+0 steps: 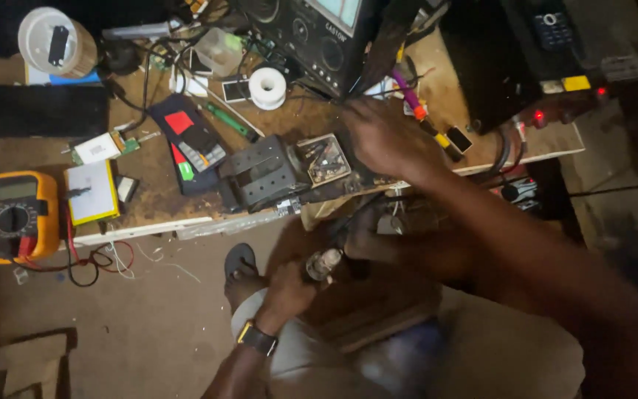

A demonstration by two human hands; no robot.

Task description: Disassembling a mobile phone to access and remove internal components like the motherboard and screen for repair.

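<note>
Metal-tipped, the small tool (324,262) sits clenched in the left hand (287,292) at lower centre, best kept steady while the right hand (385,139) reaches, fingers spread, among tabletop (158,193) wires.

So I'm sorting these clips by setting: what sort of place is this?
Most likely a small electronics repair bench. A yellow multimeter lies on the worn wooden bench, a spool of solder wire sits near a boxy test instrument, and loose wires and circuit parts are scattered about.

On my workbench (149,225) sit a yellow multimeter (18,216), a white solder spool (267,88) and a white cup (55,41).
</note>
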